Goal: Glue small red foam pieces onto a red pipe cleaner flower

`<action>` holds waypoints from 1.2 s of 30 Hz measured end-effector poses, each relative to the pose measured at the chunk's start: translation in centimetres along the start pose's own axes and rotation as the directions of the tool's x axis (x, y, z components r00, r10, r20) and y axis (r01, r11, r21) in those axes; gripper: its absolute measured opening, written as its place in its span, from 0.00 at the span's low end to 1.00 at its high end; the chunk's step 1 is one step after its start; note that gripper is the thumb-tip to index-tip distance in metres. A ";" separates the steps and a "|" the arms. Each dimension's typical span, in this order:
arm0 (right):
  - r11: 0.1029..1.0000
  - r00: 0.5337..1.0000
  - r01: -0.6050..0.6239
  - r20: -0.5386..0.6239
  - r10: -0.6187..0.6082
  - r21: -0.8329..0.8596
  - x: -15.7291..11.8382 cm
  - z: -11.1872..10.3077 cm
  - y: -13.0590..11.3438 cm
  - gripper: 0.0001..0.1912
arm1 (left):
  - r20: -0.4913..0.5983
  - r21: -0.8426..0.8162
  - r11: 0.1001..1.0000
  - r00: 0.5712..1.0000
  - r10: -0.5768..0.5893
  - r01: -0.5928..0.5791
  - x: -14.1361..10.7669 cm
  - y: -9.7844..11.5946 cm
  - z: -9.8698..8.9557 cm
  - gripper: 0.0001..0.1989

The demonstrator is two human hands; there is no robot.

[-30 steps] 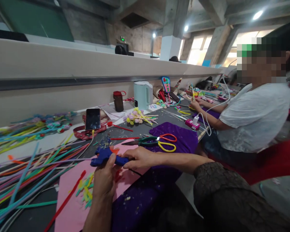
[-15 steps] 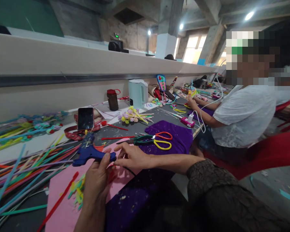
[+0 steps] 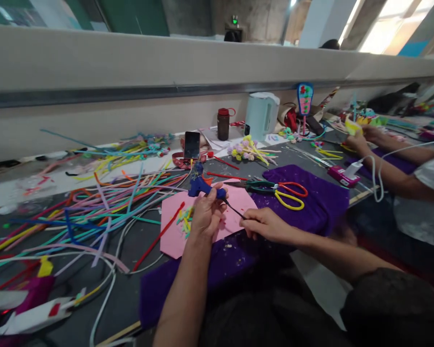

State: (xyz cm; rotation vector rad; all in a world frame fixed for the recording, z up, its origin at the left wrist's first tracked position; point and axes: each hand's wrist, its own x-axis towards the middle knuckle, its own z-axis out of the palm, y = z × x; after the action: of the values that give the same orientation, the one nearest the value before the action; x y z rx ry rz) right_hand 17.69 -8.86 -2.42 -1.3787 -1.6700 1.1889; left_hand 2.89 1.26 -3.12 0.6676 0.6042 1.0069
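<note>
My left hand (image 3: pixel 207 214) is closed around the handle end of a blue hot glue gun (image 3: pixel 199 185), held over a pink sheet (image 3: pixel 171 241). A black cord (image 3: pixel 235 210) runs from the gun's handle to my right hand (image 3: pixel 262 224), whose fingers are pinched on it. On the pink sheet lie short yellow and green pipe cleaner pieces (image 3: pixel 185 221) and a long red pipe cleaner (image 3: pixel 161 236). Pliers with one red and one yellow handle (image 3: pixel 292 195) rest on purple cloth (image 3: pixel 321 212) beyond my right hand. Another pair with dark green grips lies against them.
Many coloured pipe cleaners (image 3: pixel 104 207) spread across the left. Power strips (image 3: pixel 39 299) with plugs sit at lower left. A phone (image 3: pixel 192 144), brown bottle (image 3: pixel 223 126), pale kettle (image 3: pixel 260 115) and flower bunch (image 3: pixel 251 152) stand or lie behind. A co-worker's arm (image 3: pixel 386 168) is at right.
My right hand has moved away from the gun's handle, stretching the black cord between my hands. The view has turned left, bringing more pipe cleaners and the lower-left power strips into sight.
</note>
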 end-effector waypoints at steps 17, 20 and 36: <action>0.994 0.997 -0.007 -0.073 0.015 0.112 -3.1 0.9 2.0 0.10 | 0.079 0.227 0.970 0.994 0.069 -0.085 -0.6 -0.9 0.9 0.23; 0.997 0.988 0.051 -0.149 -0.042 0.060 -1.5 0.4 1.9 0.13 | 0.102 0.273 0.959 0.993 0.055 -0.081 -0.6 -1.3 1.0 0.22; 0.341 0.967 -0.143 -0.204 -0.151 -0.929 4.0 -8.7 4.0 0.21 | 0.072 0.322 0.945 0.996 0.044 -0.065 -0.6 -1.4 0.9 0.23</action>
State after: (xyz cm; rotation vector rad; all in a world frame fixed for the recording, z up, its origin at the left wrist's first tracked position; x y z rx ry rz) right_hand 26.08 -2.83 -3.18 -2.0498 -2.2472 -0.2048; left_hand 4.09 0.00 -3.51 1.0085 0.7059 0.9419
